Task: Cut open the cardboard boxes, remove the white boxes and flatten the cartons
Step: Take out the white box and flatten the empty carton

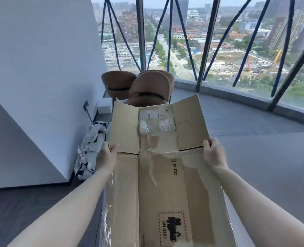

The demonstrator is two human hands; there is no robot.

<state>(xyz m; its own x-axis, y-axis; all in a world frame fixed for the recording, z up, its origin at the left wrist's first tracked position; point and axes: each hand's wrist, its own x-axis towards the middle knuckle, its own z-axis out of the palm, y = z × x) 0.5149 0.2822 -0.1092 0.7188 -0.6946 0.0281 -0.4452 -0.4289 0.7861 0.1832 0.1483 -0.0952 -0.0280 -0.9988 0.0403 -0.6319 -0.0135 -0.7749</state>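
In the head view, a flattened carton (158,157) is held out in front of the person, its flaps spread toward the far side and clear tape across its middle panel; "PICO" and a "UN 3481" label are printed on it. The left hand (107,154) grips the carton's left edge, thumb curled over the top face. The right hand (212,152) grips the right edge, thumb on top. Beyond the carton stand brown chairs (147,86) before a window (218,41); a white bag (90,145) lies left, against the wall (40,68).
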